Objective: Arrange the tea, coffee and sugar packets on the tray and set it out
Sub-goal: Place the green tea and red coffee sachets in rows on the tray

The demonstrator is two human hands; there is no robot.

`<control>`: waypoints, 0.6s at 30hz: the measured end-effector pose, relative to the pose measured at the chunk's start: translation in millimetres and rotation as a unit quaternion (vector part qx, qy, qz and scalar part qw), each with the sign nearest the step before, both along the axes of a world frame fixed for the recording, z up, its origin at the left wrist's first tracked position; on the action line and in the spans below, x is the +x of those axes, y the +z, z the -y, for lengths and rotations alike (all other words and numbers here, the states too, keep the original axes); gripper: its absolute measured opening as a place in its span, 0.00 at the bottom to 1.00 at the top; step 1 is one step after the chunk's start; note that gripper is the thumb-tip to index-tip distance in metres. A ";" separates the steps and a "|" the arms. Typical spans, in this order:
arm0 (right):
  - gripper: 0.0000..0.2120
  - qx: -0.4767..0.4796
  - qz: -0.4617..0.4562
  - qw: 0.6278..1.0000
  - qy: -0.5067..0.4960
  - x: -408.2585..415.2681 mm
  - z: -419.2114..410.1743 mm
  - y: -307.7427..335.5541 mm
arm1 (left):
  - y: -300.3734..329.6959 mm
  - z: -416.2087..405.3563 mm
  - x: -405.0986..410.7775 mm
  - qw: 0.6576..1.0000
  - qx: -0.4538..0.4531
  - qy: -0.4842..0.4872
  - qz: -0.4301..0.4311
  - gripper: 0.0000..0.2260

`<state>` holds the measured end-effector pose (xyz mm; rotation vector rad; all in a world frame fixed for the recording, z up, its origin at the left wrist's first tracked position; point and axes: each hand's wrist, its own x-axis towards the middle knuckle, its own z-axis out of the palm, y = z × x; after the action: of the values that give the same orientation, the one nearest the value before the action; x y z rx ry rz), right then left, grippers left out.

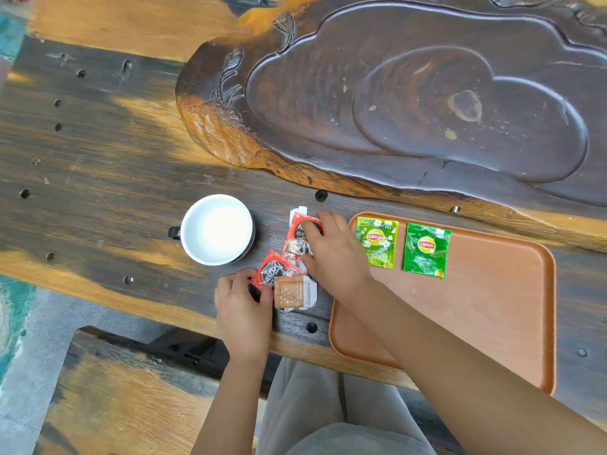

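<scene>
Tray (492,307): orange, rounded corners, lying flat on the dark wood table (98,178) at our right, its near edge overhanging the table's front edge. We note two green tea packets on its far left part, side by side and apart: left tea packet (377,243) close to the tray's left rim, right tea packet (426,250) just beside it, both face up. The rest of the tray is bare. Off the tray, on the table just left of it, we see a small cluster of packets: upper coffee packet (300,236), red, tilted, with a white packet edge showing behind its top; lower coffee packet (271,270), red, tilted; sugar packet (294,292), brown and white, overlapping the lower coffee packet. Our right hand (331,254) reaches across the tray's left rim, fingers curled down onto the upper coffee packet; thumb near its lower edge; whether it is pinched or only pressed, we cannot tell. Our left hand (241,298) has fingers bent at the left corner of the lower coffee packet, touching it; firm grip not confirmed. A white cup (217,229) stands upright left of the cluster, apart from it. A carved dark tea board (394,103) lies behind.
</scene>
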<state>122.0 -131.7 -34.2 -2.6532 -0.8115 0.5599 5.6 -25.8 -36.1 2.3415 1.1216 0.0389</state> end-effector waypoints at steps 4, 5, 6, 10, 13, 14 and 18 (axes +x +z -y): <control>0.18 0.036 0.012 0.999 -0.020 -0.5 1.8 2.5 | 3.3 -4.9 2.9 0.998 -0.043 0.032 0.011 0.09; 0.17 0.055 0.012 0.998 -0.029 -0.9 2.2 3.3 | 5.0 -6.2 2.3 0.997 -0.058 0.050 0.023 0.10; 0.16 0.082 0.003 0.996 -0.044 -1.3 2.4 4.1 | 6.8 -7.7 1.5 0.994 -0.076 0.072 0.036 0.09; 0.16 0.200 -0.072 0.970 -0.121 -0.5 7.5 8.7 | 12.4 -18.7 -11.5 0.977 -0.124 0.144 0.098 0.07; 0.16 0.252 -0.080 0.950 -0.167 1.3 15.9 16.0 | 17.2 -28.4 -30.1 0.969 -0.094 0.177 0.142 0.08; 0.16 0.267 -0.074 0.944 -0.179 1.6 19.8 18.8 | 19.2 -30.7 -37.2 0.964 -0.090 0.189 0.164 0.09; 0.17 0.305 -0.072 0.924 -0.218 -2.0 41.9 27.5 | 30.2 -30.7 -57.4 0.940 -0.137 0.199 0.239 0.16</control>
<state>119.9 -173.7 -6.8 -2.0811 -0.2644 0.3093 -51.8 5.0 -5.9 1.7015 1.2298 0.5348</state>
